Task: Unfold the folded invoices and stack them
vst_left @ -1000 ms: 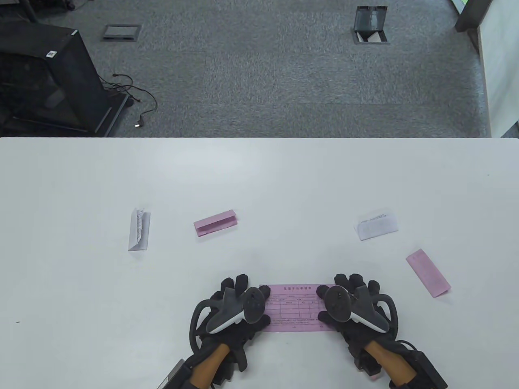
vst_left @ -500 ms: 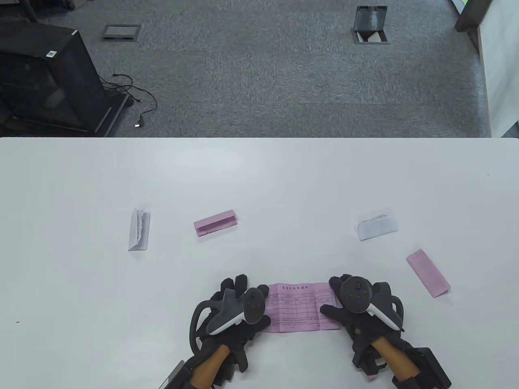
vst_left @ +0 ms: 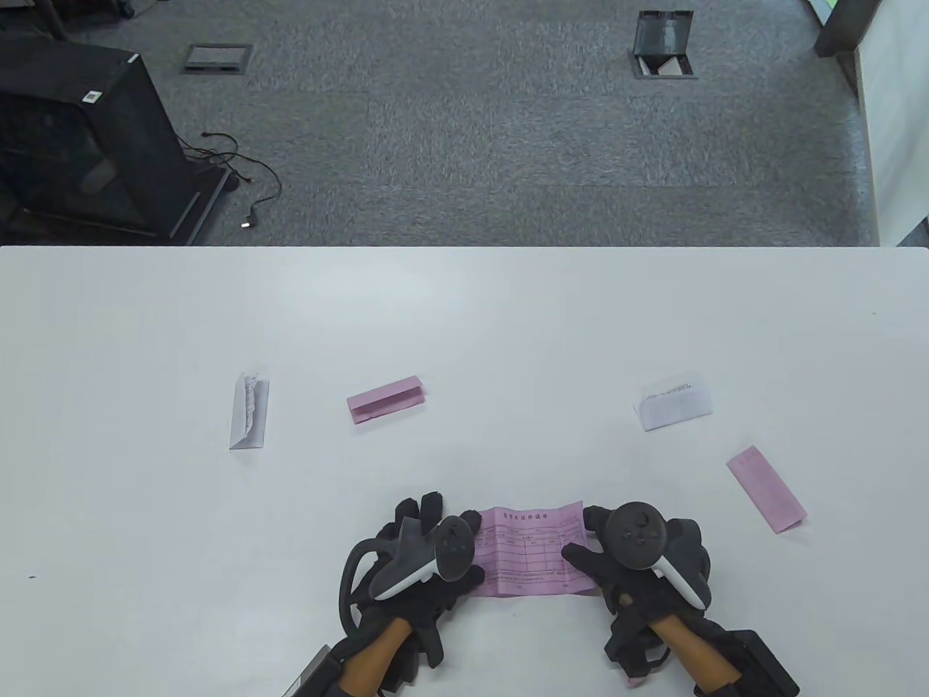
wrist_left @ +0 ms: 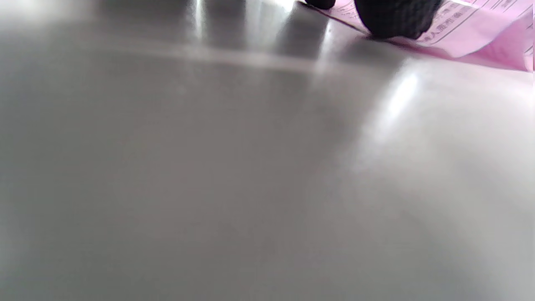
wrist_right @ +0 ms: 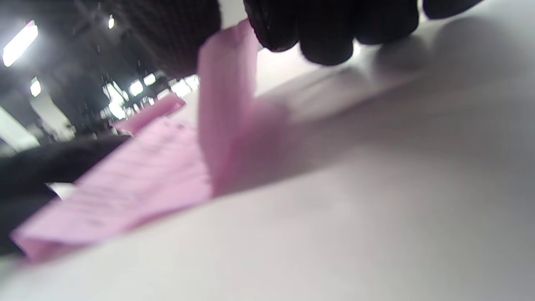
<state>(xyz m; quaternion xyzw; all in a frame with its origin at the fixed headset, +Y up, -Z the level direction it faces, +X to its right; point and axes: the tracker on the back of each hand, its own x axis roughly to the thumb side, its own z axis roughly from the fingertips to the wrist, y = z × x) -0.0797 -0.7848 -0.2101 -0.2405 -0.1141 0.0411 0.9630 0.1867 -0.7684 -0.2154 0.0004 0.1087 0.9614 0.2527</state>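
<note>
Open invoice (vst_left: 533,553) betw. both hands, 4 folded invoices (vst_left: 385,399) behind.

Your right hand (vst_left: 639,555) has slid left along the pink invoice (vst_left: 533,553) and turned, lifting the sheet's right end off the table (vst_left: 464,327), so the paper now spans less width.

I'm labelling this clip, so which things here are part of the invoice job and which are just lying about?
Part of the job:
open pink invoice, held by left hand and right hand
folded pink invoices
folded white invoices

Lying about:
black cabinet
loose cable
floor boxes
</note>
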